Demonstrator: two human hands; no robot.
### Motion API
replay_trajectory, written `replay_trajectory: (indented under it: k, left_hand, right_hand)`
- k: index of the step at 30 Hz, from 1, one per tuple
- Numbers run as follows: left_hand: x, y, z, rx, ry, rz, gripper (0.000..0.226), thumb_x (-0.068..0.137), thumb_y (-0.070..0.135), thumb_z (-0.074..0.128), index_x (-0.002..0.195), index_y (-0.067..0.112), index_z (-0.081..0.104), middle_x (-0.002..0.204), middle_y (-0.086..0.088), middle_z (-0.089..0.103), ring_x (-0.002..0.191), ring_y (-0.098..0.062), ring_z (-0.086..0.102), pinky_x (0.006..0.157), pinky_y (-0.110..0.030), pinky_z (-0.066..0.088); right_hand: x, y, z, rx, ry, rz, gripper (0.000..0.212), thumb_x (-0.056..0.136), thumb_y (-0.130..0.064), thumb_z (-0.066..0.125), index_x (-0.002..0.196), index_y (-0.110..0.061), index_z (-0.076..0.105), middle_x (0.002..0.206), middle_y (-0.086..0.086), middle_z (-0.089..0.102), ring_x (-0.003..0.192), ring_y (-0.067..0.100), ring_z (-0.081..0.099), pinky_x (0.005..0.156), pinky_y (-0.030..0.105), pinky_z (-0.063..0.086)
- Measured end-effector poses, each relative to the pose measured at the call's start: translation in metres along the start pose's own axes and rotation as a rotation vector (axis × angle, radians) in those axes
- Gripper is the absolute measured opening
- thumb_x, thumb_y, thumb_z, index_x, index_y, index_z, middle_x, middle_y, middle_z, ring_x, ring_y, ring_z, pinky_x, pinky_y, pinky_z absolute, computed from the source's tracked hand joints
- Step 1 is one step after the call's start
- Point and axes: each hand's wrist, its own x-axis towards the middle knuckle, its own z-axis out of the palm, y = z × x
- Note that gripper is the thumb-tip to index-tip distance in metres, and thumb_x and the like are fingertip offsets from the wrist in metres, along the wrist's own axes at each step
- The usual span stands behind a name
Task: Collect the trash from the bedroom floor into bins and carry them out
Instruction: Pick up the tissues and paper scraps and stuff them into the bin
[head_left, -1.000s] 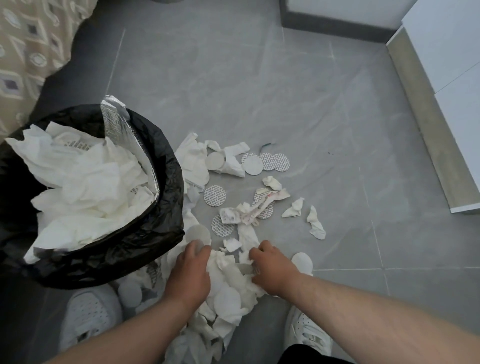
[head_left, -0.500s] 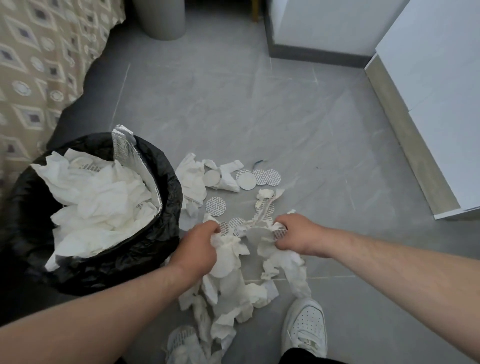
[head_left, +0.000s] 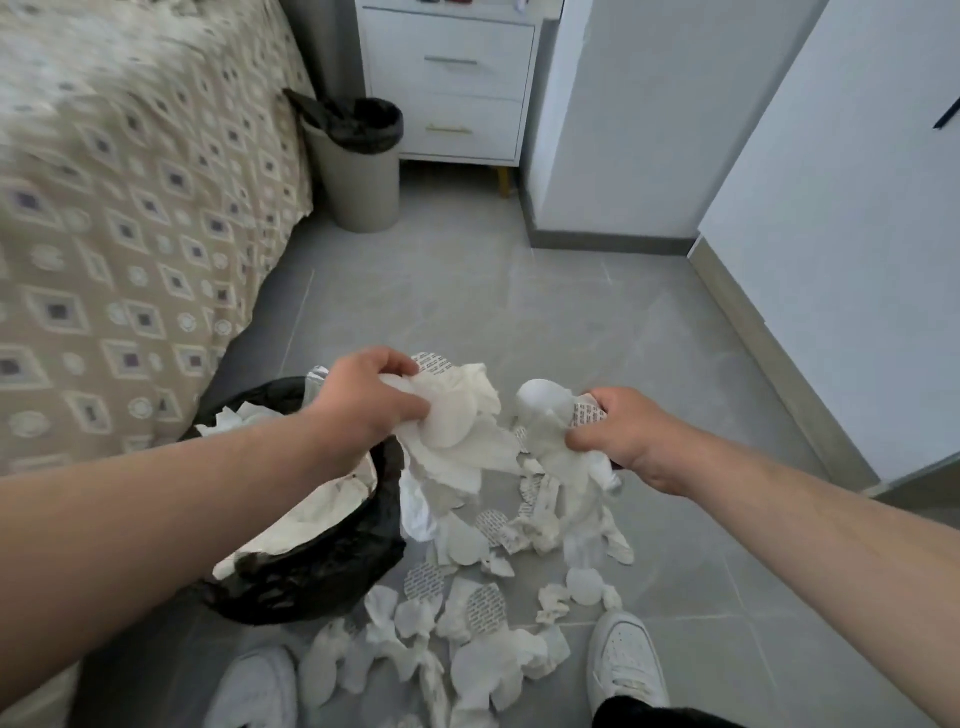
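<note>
My left hand grips a bunch of white crumpled tissues lifted above the floor, just right of the black-lined bin. That bin is partly full of white paper and my left forearm crosses over it. My right hand grips a second bunch of tissues and printed round seals that hangs down. More tissues and round seals lie scattered on the grey tile floor between my white shoes.
A patterned bed fills the left side. A second beige bin with a black liner stands by a white nightstand at the back. White cabinets line the right. My shoes stand near the litter.
Both hands have closed on handfuls of tissues and raised them off the floor. The camera has tilted up, bringing the bed, second bin and nightstand into view.
</note>
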Motion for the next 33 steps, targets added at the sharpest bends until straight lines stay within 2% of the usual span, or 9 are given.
replay_trajectory:
  k: [6,10,13,16,19,23,26,29,33]
  left_hand:
    - [-0.001,-0.021,-0.061,-0.274,0.104,-0.15,0.035,0.072,-0.006,0.073,0.096,0.015,0.06,0.104,-0.009,0.057,0.09,-0.026,0.06,0.066,-0.037,0.055]
    - [0.008,-0.047,-0.099,-0.472,0.206,-0.208,0.034,0.078,-0.008,0.066,0.106,0.008,0.056,0.102,-0.012,0.058,0.081,-0.023,0.06,0.055,-0.031,0.054]
    - [0.012,-0.072,-0.13,-0.556,0.325,-0.224,0.026,0.081,-0.007,0.063,0.095,0.014,0.055,0.096,-0.013,0.06,0.075,-0.025,0.061,0.056,-0.032,0.056]
    - [0.013,-0.105,-0.143,-0.346,0.489,-0.219,0.032,0.075,-0.002,0.071,0.094,0.019,0.057,0.102,-0.014,0.063,0.086,-0.031,0.063,0.077,-0.045,0.055]
    - [0.014,-0.128,-0.132,0.083,0.55,-0.152,0.038,0.072,0.003,0.073,0.103,0.02,0.06,0.102,-0.002,0.059,0.094,-0.024,0.057,0.084,-0.038,0.047]
    - [0.024,-0.143,-0.113,0.566,0.271,-0.021,0.041,0.08,0.015,0.067,0.119,0.011,0.055,0.122,-0.005,0.052,0.111,-0.021,0.047,0.089,-0.028,0.036]
    - [0.027,-0.151,-0.104,1.02,0.036,0.014,0.066,0.087,0.052,0.046,0.144,0.021,0.03,0.158,-0.007,0.014,0.144,-0.024,0.015,0.113,-0.036,0.021]
    - [0.028,-0.157,-0.094,1.04,-0.133,0.034,0.078,0.081,0.07,0.017,0.146,0.028,0.025,0.161,0.0,0.008,0.147,-0.02,0.009,0.116,-0.041,0.019]
    - [0.034,-0.168,-0.09,0.992,-0.329,-0.085,0.077,0.085,0.072,0.032,0.149,0.03,0.02,0.161,-0.001,0.006,0.148,-0.018,0.002,0.116,-0.045,0.017]
  right_hand:
    - [0.006,-0.029,0.034,0.15,-0.027,-0.023,0.02,0.076,0.007,0.063,0.091,-0.007,0.062,0.082,0.013,0.064,0.071,0.026,0.063,0.063,0.035,0.05]
    - [0.02,-0.038,0.054,0.26,-0.068,-0.021,0.022,0.08,0.01,0.061,0.09,-0.01,0.061,0.074,0.008,0.065,0.056,0.017,0.064,0.051,0.027,0.052]
    - [0.03,-0.035,0.064,0.268,-0.095,0.01,0.021,0.08,0.01,0.061,0.093,-0.008,0.062,0.073,0.009,0.068,0.057,0.018,0.067,0.053,0.03,0.054]
    - [0.039,-0.03,0.072,0.246,-0.094,0.034,0.021,0.08,0.01,0.061,0.094,-0.005,0.063,0.074,0.01,0.069,0.062,0.022,0.067,0.059,0.033,0.053]
    - [0.044,-0.026,0.077,0.229,-0.098,0.057,0.019,0.081,0.011,0.061,0.09,-0.005,0.063,0.068,0.008,0.07,0.058,0.021,0.066,0.053,0.03,0.053]
    - [0.048,-0.024,0.081,0.232,-0.095,0.079,0.021,0.081,0.011,0.061,0.094,-0.005,0.064,0.072,0.009,0.071,0.059,0.021,0.067,0.051,0.028,0.052]
    - [0.051,-0.025,0.084,0.226,-0.111,0.088,0.023,0.08,0.012,0.06,0.095,-0.005,0.065,0.074,0.01,0.071,0.061,0.022,0.067,0.052,0.029,0.053]
    - [0.051,-0.028,0.088,0.224,-0.123,0.089,0.024,0.081,0.012,0.06,0.097,-0.004,0.065,0.082,0.015,0.072,0.065,0.024,0.068,0.054,0.03,0.054]
    - [0.052,-0.031,0.094,0.225,-0.126,0.094,0.023,0.08,0.011,0.061,0.096,-0.005,0.065,0.082,0.016,0.071,0.067,0.027,0.067,0.058,0.033,0.053]
